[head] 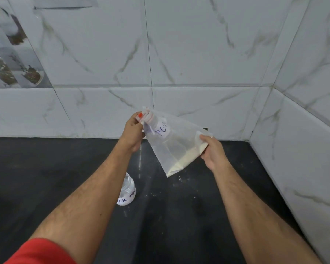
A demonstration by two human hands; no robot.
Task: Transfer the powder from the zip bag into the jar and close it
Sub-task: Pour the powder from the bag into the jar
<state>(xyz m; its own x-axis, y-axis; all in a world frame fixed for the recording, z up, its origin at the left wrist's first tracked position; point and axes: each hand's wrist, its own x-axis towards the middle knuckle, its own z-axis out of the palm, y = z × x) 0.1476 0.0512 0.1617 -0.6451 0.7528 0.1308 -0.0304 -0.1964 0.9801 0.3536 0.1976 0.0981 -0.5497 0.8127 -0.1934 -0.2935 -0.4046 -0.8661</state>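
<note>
your two hands hold the zip bag (176, 143) up at the centre of the frame, over the black counter (208, 216).

head view: your left hand (132, 131) is closed around the bag's zip end, upper left of the bag, pinching the red and white strip. your right hand (213, 151) is closed on the bag's lower right corner, where the pale powder (187, 159) has gathered. the jar (127, 191), labelled in blue ink, stands on the counter below your left wrist, partly hidden by that forearm. white specks dot the counter just right of it.
</note>
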